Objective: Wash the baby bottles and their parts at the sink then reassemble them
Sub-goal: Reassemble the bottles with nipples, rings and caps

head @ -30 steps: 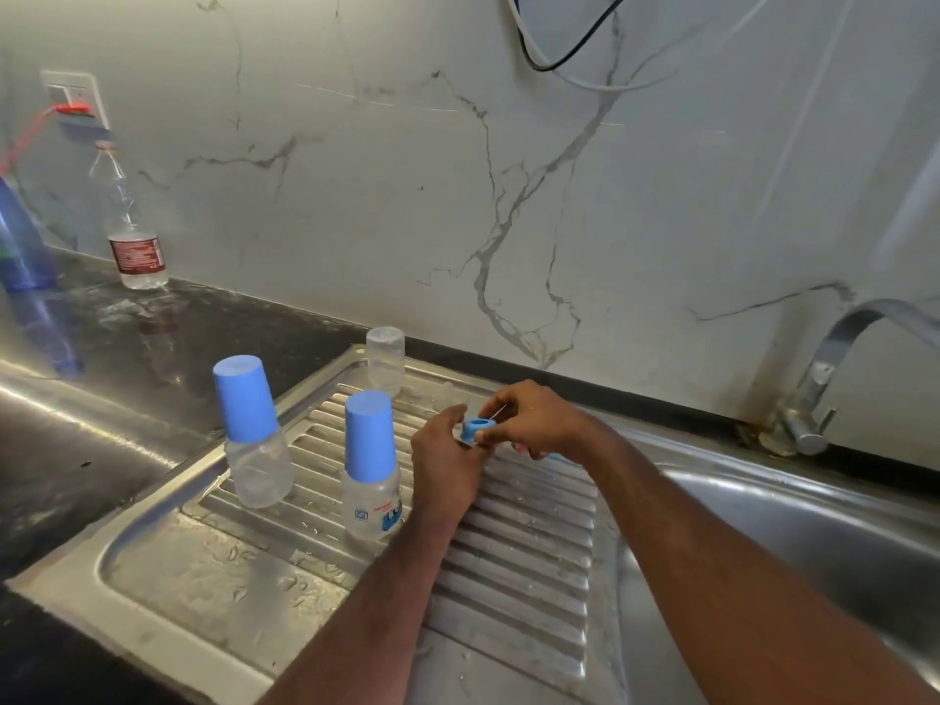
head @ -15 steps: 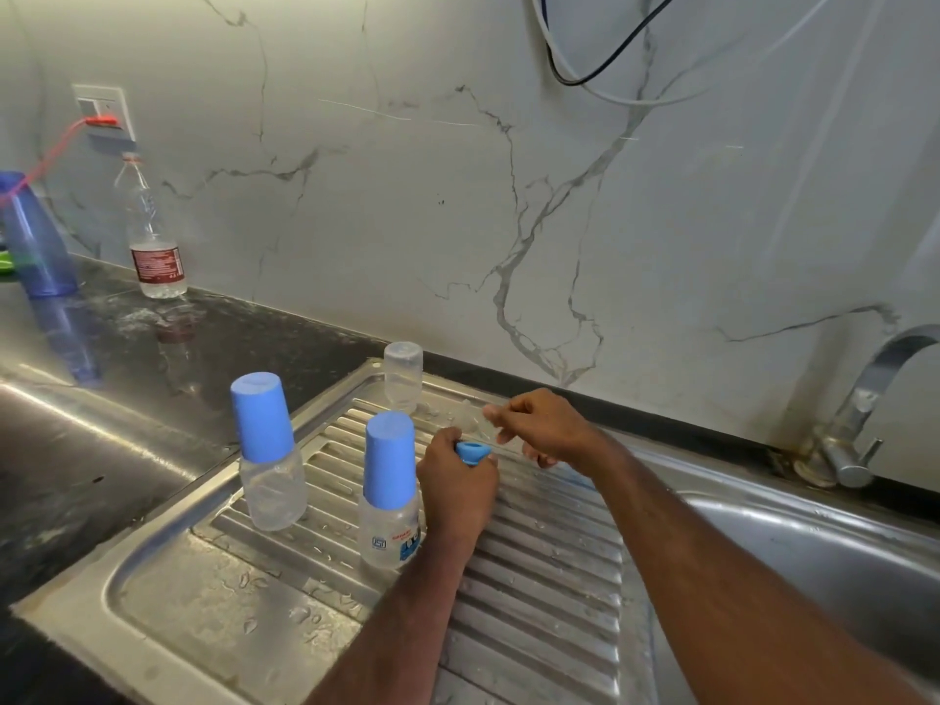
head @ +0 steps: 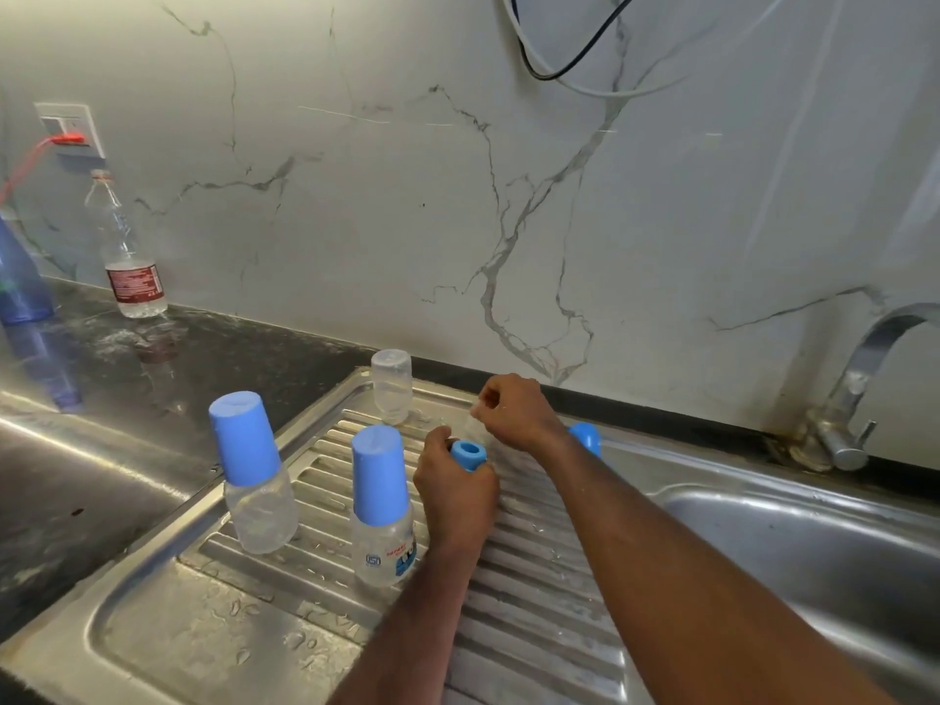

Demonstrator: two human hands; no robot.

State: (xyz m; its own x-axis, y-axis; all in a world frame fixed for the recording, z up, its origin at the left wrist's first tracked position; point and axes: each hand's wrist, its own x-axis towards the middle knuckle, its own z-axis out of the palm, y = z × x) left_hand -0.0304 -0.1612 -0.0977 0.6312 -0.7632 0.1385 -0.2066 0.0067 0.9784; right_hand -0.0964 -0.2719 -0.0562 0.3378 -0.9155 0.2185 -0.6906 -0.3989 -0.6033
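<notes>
The blue collar ring (head: 468,452) sits in the left hand (head: 455,493), fingers curled round it with its opening upward, probably so a teat can go in. The right hand (head: 513,412) pinches something clear just above it; I cannot tell what. Both are over the wet draining board (head: 534,567), beside two capped bottles (head: 381,501), apparently finished.

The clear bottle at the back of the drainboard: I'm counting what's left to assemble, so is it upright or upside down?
Upside down: the clear bottle shows a closed, rounded base on top, with no blue cap.
</notes>
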